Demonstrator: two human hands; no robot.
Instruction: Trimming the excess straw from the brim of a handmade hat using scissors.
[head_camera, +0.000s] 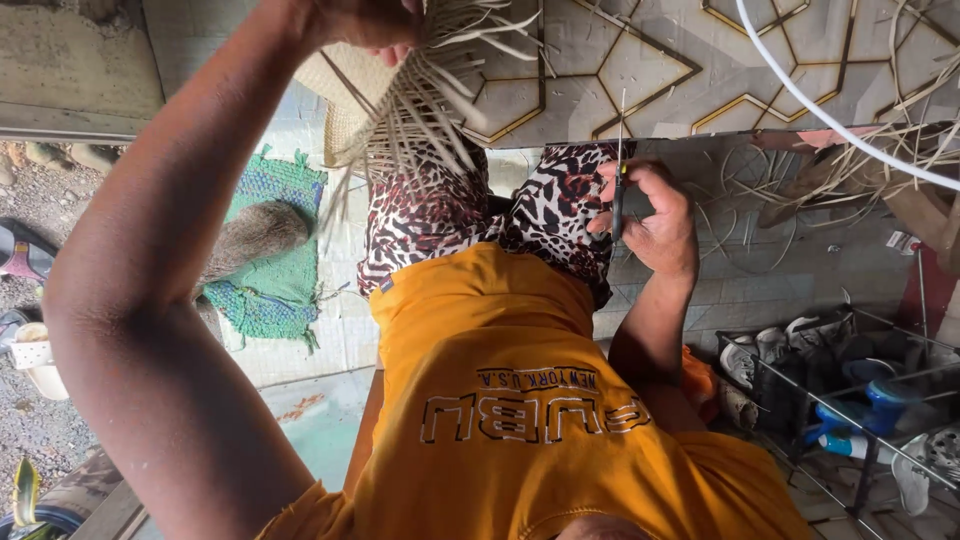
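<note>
head view, near to far. right hand (650, 215): closed around a thin dark-handled tool (619, 195), long axis upright, tip pointing away from the body over the patterned lap. left hand (375, 25): raised on an outstretched arm, pinching the rim of a half-woven basket (385, 105); loose strips (470, 45) fan toward the tool side. basket lies up and across from the right hand, left hand nearer. open tiled floor (640, 70) beyond; shoe rack (840, 400) beside the right elbow.
</note>
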